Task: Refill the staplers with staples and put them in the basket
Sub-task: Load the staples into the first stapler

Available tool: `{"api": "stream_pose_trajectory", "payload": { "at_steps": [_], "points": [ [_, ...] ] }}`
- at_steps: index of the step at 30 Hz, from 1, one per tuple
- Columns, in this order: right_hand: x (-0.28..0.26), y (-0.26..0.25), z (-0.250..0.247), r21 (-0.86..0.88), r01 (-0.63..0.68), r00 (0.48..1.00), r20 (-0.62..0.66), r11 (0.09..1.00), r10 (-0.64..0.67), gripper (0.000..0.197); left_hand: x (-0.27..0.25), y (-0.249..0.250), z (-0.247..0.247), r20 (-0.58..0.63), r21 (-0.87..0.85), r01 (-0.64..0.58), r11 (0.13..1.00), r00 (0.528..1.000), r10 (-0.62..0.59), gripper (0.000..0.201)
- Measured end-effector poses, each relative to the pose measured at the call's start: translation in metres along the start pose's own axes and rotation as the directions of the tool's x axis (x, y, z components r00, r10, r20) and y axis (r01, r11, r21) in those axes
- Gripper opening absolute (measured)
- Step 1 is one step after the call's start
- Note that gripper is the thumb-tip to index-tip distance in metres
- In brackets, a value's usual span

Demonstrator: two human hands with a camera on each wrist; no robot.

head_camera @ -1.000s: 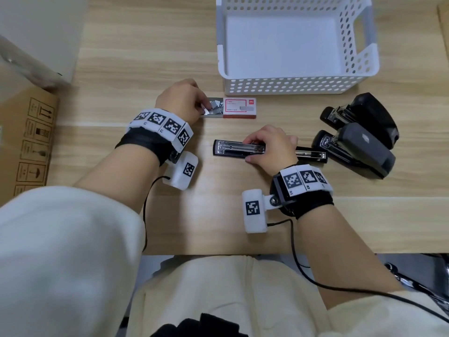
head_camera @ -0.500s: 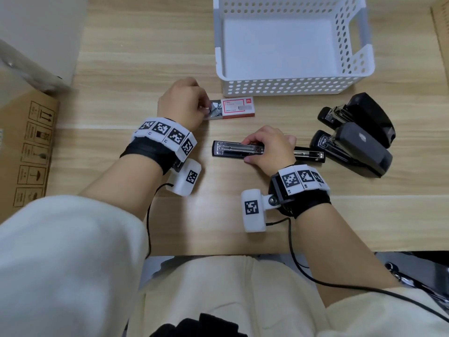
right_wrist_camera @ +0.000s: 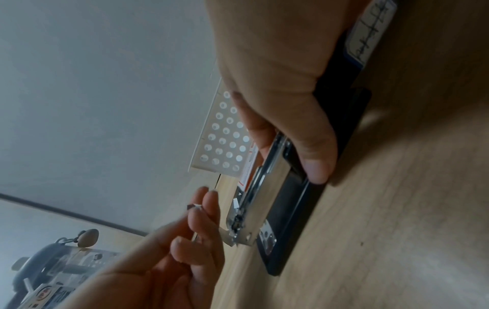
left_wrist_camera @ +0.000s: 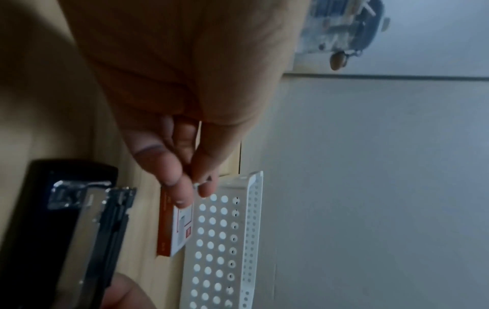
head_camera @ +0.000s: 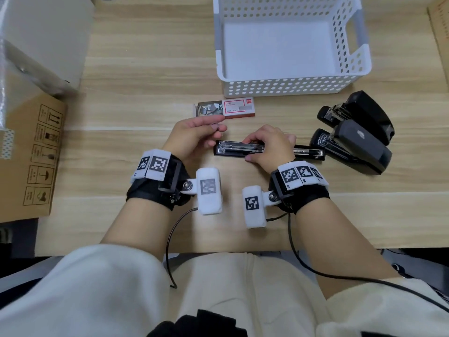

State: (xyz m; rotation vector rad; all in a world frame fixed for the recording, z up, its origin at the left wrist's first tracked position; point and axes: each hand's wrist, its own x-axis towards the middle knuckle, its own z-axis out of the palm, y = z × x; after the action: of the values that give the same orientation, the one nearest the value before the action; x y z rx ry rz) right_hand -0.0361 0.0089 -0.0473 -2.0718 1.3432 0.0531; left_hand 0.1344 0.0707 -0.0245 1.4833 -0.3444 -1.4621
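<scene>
A black stapler (head_camera: 230, 150) lies opened flat on the wooden table, its metal staple channel facing up. My right hand (head_camera: 254, 152) grips it across the middle, thumb on the near side (right_wrist_camera: 315, 158). My left hand (head_camera: 217, 125) hovers just left of the stapler's front end and pinches a small strip of staples (left_wrist_camera: 197, 185) between thumb and forefinger. The red-and-white staple box (head_camera: 239, 108) lies beyond, its tray slid out to the left with loose staples (head_camera: 210, 110) in it. The white perforated basket (head_camera: 291, 88) stands behind the box with nothing in it.
Two more black staplers (head_camera: 357, 113) (head_camera: 354, 149) lie at the right, close to the held stapler's far end. A cardboard box (head_camera: 31, 154) sits at the left table edge, with a white box (head_camera: 48, 40) behind it.
My left hand has left the staple box tray and come back toward the stapler's front end, carrying a small strip of staples. The right hand has kept its hold on the stapler.
</scene>
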Motion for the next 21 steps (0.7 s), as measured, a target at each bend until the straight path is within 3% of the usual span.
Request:
{"api": "stream_pose_trajectory", "payload": {
  "at_steps": [4,9,14,17,19,21],
  "points": [
    [0.001,0.001,0.001,-0.001,0.002,1.000,0.004,1.000,-0.002,0.033,-0.004,-0.003,0.000,0.022,-0.255,0.087,0.963,0.996,-0.084,0.022],
    [0.001,0.002,0.000,0.015,0.004,1.000,-0.001,1.000,-0.004,0.033,-0.008,-0.006,0.003,-0.014,-0.288,0.039,0.957,0.999,-0.045,0.022],
    [0.002,0.003,0.000,0.022,0.000,1.000,0.008,1.000,0.000,0.033,-0.009,-0.007,0.001,-0.031,-0.106,-0.009,0.994,1.000,0.006,0.028],
    [0.002,0.003,0.001,0.022,-0.001,1.000,0.005,1.000,0.000,0.033,-0.010,-0.008,0.001,-0.068,0.086,-0.077,0.993,0.994,0.083,0.021],
    [0.002,0.003,0.001,0.018,0.002,1.000,0.000,1.000,-0.002,0.033,-0.011,-0.009,0.004,-0.073,0.319,-0.168,0.933,0.977,0.201,0.022],
    [0.002,0.003,0.001,0.023,0.002,1.000,0.000,1.000,-0.002,0.033,-0.011,-0.010,0.007,-0.029,0.448,-0.267,0.853,0.950,0.312,0.030]
  ]
}}
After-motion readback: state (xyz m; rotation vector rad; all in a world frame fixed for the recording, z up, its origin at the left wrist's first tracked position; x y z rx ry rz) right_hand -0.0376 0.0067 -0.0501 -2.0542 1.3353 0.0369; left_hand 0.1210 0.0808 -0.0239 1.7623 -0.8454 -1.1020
